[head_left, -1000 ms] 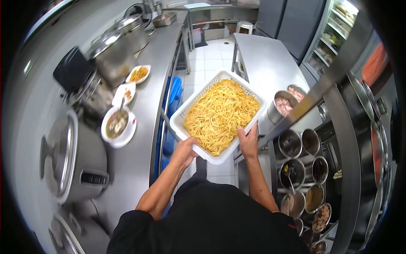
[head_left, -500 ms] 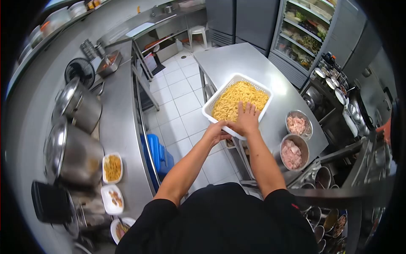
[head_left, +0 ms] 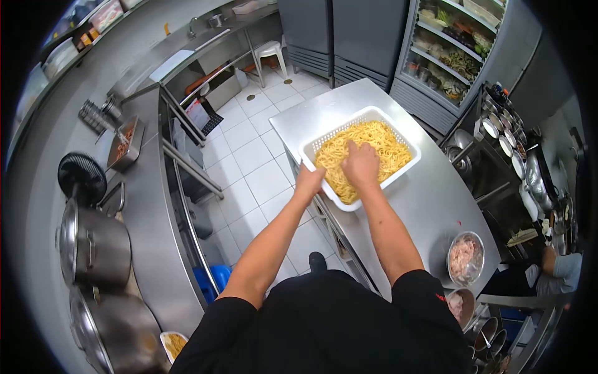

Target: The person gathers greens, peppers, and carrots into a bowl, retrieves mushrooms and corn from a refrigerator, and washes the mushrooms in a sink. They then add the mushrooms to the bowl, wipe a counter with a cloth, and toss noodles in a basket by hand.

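A white perforated plastic basket [head_left: 407,167] full of yellow noodles [head_left: 387,146] rests on the steel table [head_left: 398,215]. My left hand [head_left: 309,182] grips the basket's rim at its near left corner, thumb on the edge and the other fingers mostly hidden. In the middle of the noodles is my right hand [head_left: 361,165], fingers curled down into the strands, with the fingertips partly hidden. Nearer on the same table, to the right, stands a metal bowl of pale pink raw meat [head_left: 464,256]. A second bowl of meat [head_left: 456,305] is beside it.
A steel counter [head_left: 146,240] with large lidded pots [head_left: 96,246] and a black fan [head_left: 81,178] runs along the left. Tall fridges [head_left: 361,37] stand behind the table. At the right, a co-worker [head_left: 557,271] is by the cooking station. White tiles [head_left: 240,153] cover the floor.
My right hand has gone from spread on the noodles to curled into them. My left hand has shifted to the basket's left corner. The view has turned, and a co-worker shows more at the right.
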Demonstrator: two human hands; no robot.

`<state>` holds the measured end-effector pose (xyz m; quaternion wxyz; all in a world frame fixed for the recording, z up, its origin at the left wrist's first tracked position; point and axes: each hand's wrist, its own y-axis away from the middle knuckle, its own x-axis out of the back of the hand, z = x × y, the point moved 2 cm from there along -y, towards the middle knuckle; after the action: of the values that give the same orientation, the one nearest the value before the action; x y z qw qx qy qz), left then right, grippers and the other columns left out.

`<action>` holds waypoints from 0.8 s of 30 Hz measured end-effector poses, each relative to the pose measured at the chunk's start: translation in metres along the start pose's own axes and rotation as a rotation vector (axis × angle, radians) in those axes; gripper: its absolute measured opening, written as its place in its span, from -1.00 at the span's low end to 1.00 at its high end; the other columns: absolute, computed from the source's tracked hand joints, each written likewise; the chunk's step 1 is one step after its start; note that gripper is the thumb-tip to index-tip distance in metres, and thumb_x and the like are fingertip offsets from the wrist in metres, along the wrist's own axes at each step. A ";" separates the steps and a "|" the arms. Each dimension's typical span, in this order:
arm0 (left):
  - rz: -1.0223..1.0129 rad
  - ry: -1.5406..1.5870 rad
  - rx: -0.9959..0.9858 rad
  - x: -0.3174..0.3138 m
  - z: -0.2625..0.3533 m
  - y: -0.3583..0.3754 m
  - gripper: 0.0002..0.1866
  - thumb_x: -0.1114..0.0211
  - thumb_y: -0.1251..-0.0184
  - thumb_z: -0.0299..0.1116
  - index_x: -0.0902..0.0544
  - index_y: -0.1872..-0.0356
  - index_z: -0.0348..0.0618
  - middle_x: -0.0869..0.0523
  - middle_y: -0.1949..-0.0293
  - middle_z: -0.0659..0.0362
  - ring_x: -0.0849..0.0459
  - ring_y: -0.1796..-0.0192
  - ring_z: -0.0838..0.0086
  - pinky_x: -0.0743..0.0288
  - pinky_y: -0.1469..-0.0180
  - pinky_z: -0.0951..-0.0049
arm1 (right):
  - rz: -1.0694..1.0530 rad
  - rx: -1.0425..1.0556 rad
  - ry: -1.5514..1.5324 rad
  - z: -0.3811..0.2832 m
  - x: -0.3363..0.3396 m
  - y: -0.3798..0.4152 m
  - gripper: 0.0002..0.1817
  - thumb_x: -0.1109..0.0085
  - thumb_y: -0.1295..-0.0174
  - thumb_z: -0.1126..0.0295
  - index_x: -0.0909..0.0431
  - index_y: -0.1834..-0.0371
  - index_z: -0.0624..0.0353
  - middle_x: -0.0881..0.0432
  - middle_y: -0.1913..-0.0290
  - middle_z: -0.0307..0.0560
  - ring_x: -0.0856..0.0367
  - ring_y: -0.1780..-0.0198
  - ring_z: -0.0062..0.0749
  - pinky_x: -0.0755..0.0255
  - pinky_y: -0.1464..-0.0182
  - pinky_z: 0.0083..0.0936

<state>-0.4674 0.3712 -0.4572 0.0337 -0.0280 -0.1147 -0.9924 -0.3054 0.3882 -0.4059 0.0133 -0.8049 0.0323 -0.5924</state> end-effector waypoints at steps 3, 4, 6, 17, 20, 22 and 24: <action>0.098 -0.092 -0.060 0.020 -0.008 -0.072 -0.42 -0.25 -0.14 -0.35 -0.45 -0.23 -0.32 -0.72 0.00 -0.12 -0.72 -0.03 0.12 -0.55 -0.12 0.26 | 0.174 0.083 0.089 -0.023 -0.036 -0.024 -0.52 -0.16 -0.22 0.27 -0.55 -0.24 0.02 -0.51 -0.17 0.28 -0.50 -0.16 0.16 -0.43 -0.10 0.06; 0.130 -0.154 -0.090 0.026 -0.001 -0.085 -0.41 -0.27 -0.15 -0.33 -0.44 -0.24 -0.32 -0.72 -0.01 -0.12 -0.71 -0.04 0.14 -0.54 -0.14 0.27 | 0.243 0.118 0.133 -0.031 -0.042 -0.024 -0.56 -0.14 -0.24 0.32 -0.57 -0.22 0.02 -0.50 -0.20 0.30 -0.51 -0.17 0.19 -0.45 -0.08 0.07; 0.026 -0.183 -0.061 0.038 0.021 -0.115 -0.37 -0.30 -0.14 -0.30 -0.43 -0.26 -0.32 -0.71 -0.03 -0.11 -0.70 -0.05 0.18 -0.53 -0.15 0.31 | 0.106 0.205 0.082 -0.038 -0.032 -0.028 -0.57 -0.10 -0.26 0.35 -0.57 -0.23 0.03 -0.50 -0.24 0.32 -0.50 -0.22 0.16 -0.47 -0.09 0.08; -0.604 -0.270 0.186 0.035 0.069 -0.278 -0.38 -0.17 -0.11 -0.49 -0.42 -0.31 -0.28 -0.66 -0.07 -0.05 -0.66 -0.08 0.22 -0.55 -0.12 0.27 | -0.113 -0.248 -0.216 0.048 0.019 -0.151 -0.32 -0.34 -0.17 0.04 -0.52 -0.29 0.23 -0.61 -0.19 0.26 -0.54 -0.27 0.05 -0.38 -0.32 -0.30; -0.656 -0.110 0.147 0.020 0.058 -0.303 -0.40 -0.18 -0.11 -0.48 -0.45 -0.29 -0.26 -0.69 -0.03 -0.04 -0.67 -0.07 0.21 -0.52 -0.15 0.29 | -0.084 -0.314 -0.175 0.043 0.012 -0.167 -0.20 -0.30 -0.14 -0.17 -0.51 -0.30 0.22 -0.62 -0.18 0.25 -0.53 -0.27 0.07 -0.33 -0.35 -0.22; -0.623 -0.211 0.115 0.018 0.056 -0.308 -0.42 -0.17 -0.12 -0.47 -0.47 -0.27 -0.26 -0.70 -0.02 -0.06 -0.68 -0.08 0.20 -0.51 -0.16 0.30 | -0.077 -0.327 -0.121 0.038 -0.001 -0.167 -0.14 -0.25 -0.12 -0.28 -0.52 -0.31 0.20 -0.62 -0.18 0.24 -0.53 -0.27 0.08 -0.30 -0.36 -0.15; -0.593 -0.267 0.048 0.009 0.061 -0.320 -0.42 -0.17 -0.12 -0.47 -0.48 -0.26 -0.27 -0.71 -0.01 -0.08 -0.68 -0.10 0.18 -0.50 -0.17 0.30 | -0.084 -0.336 -0.093 0.032 -0.009 -0.180 -0.10 -0.19 -0.11 -0.35 -0.52 -0.30 0.18 -0.63 -0.17 0.24 -0.54 -0.26 0.09 -0.26 -0.37 -0.06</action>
<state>-0.4969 0.6953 -0.4693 -0.2717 -0.1225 -0.1448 -0.9435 -0.2705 0.5682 -0.4131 -0.1446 -0.8230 0.0964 -0.5408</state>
